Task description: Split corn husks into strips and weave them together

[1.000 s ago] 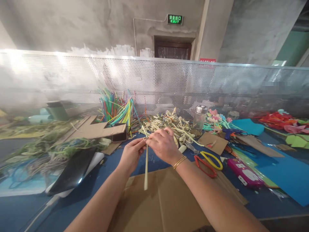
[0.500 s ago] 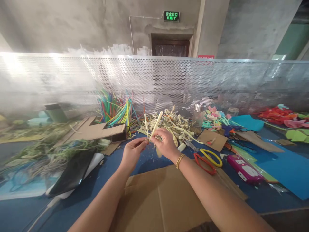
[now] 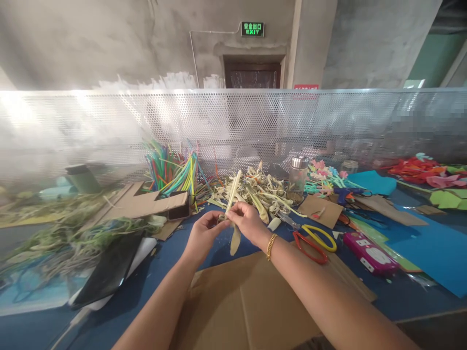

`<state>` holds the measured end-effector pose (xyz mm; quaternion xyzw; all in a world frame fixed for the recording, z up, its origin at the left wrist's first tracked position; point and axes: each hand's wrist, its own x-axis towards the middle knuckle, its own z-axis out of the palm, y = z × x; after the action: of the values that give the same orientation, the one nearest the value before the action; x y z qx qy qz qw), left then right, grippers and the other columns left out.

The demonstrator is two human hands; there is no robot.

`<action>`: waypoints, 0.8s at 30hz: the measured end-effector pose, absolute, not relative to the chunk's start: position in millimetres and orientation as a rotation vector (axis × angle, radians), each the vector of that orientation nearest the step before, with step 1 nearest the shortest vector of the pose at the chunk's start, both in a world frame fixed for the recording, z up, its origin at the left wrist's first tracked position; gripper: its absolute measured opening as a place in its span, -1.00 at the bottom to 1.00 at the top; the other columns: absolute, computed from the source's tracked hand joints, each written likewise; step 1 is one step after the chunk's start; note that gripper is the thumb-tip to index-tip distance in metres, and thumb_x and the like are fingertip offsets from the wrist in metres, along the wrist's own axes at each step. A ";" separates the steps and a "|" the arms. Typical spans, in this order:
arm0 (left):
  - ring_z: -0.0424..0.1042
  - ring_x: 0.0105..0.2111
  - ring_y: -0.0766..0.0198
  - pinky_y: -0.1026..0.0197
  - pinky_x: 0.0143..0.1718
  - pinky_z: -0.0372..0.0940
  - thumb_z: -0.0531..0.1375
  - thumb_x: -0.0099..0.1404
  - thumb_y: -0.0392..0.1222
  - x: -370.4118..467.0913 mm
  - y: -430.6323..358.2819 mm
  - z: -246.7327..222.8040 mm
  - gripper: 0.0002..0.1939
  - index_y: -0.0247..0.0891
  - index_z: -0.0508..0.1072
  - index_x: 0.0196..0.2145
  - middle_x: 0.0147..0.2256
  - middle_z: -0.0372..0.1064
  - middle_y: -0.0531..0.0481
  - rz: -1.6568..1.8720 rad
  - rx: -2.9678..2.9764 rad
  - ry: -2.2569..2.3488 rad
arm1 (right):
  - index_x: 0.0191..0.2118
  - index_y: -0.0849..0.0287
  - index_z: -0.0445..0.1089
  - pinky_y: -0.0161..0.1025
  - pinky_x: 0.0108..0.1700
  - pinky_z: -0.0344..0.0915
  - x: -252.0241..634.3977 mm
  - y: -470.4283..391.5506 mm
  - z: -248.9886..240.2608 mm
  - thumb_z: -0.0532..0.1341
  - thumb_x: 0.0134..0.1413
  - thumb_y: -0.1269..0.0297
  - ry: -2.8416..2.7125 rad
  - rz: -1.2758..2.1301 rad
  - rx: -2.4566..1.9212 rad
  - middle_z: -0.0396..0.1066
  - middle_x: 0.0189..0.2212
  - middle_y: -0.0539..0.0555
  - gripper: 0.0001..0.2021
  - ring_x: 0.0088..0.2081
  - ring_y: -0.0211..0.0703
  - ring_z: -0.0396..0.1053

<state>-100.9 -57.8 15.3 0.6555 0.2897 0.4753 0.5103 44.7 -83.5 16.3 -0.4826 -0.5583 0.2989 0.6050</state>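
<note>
Both hands meet above the blue tabletop, just beyond a brown cardboard sheet [image 3: 233, 301]. My left hand [image 3: 206, 233] is closed, thumb and fingers pinching the base of a pale plant strip [image 3: 234, 190]. My right hand [image 3: 248, 221], with a gold bracelet at the wrist, pinches the same strip beside it. The strip's pale part rises above the fingertips, and a wider, dull green piece [image 3: 235, 240] hangs below them. A heap of dried, curled strips [image 3: 268, 192] lies behind the hands.
Red-and-yellow-handled scissors [image 3: 317, 238], a magenta box [image 3: 370, 253] and a lidded glass jar [image 3: 298, 177] stand or lie at the right. To the left are a black tablet [image 3: 109, 272], cut cardboard [image 3: 134, 204] and colourful stems [image 3: 171, 167]. A perforated metal screen [image 3: 204, 112] runs behind.
The two upright pale pieces that stood apart now appear as one above the fingers. My hands have dropped slightly, and the green piece hanging below shows more clearly.
</note>
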 end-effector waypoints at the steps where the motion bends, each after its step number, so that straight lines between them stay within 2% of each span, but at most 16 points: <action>1: 0.29 -0.38 0.32 0.30 -0.30 0.19 0.35 0.03 -0.12 -100.6 -56.5 13.8 -0.76 -0.27 0.47 -0.37 -0.41 0.39 0.05 1.163 1.589 0.696 | -0.49 0.15 0.28 -0.29 -0.38 0.20 41.8 -83.4 14.9 0.24 -0.04 0.24 -1.252 0.722 -1.108 0.29 -0.55 -0.07 -0.85 -0.49 -0.27 0.24; 6: 0.31 -0.39 0.27 0.24 -0.31 0.21 0.30 0.06 -0.11 -103.7 -51.1 10.3 -0.78 -0.26 0.46 -0.34 -0.40 0.38 0.02 1.156 1.756 0.795 | -0.49 0.15 0.30 -0.29 -0.36 0.18 37.1 -83.7 13.2 0.25 -0.07 0.20 -1.224 0.740 -1.055 0.27 -0.55 -0.07 -0.84 -0.48 -0.27 0.21; 10: 0.32 -0.28 0.16 0.16 -0.20 0.20 0.23 0.07 -0.17 -107.1 -50.7 12.8 -0.88 -0.23 0.47 -0.41 -0.36 0.39 -0.02 1.275 1.962 0.932 | -0.50 0.14 0.33 -0.29 -0.38 0.18 37.6 -83.4 12.7 0.26 -0.09 0.18 -1.223 0.755 -1.040 0.30 -0.55 -0.06 -0.83 -0.48 -0.25 0.23; 13: 0.31 -0.26 0.17 0.16 -0.18 0.19 0.22 0.09 -0.17 -107.1 -52.5 15.1 -0.87 -0.23 0.44 -0.36 -0.34 0.38 -0.01 1.263 1.998 0.869 | -0.51 0.13 0.33 -0.27 -0.38 0.19 36.9 -83.4 11.9 0.26 -0.08 0.19 -1.223 0.696 -1.052 0.31 -0.56 -0.06 -0.84 -0.48 -0.24 0.24; 18: 0.31 -0.32 0.24 0.22 -0.21 0.19 0.26 0.14 -0.07 -102.6 -56.2 15.8 -0.80 -0.25 0.43 -0.38 -0.39 0.36 0.03 1.276 1.767 0.782 | -0.51 0.14 0.36 -0.26 -0.36 0.21 32.6 -84.7 13.1 0.27 -0.08 0.20 -1.182 0.681 -1.027 0.34 -0.55 -0.04 -0.84 -0.48 -0.23 0.25; 24: 0.36 -0.31 0.24 0.23 -0.19 0.22 0.37 0.00 -0.04 -98.5 -57.4 13.9 -0.71 -0.27 0.51 -0.38 -0.36 0.45 0.00 1.280 1.381 0.786 | -0.50 0.14 0.41 -0.23 -0.40 0.22 28.8 -84.0 12.9 0.31 -0.12 0.19 -1.064 0.848 -0.950 0.31 -0.60 -0.03 -0.85 -0.52 -0.24 0.23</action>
<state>-98.5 -57.4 13.9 0.5770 0.3283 0.5345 0.5231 28.8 -84.0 12.9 -0.4224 -0.4729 0.3769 0.6752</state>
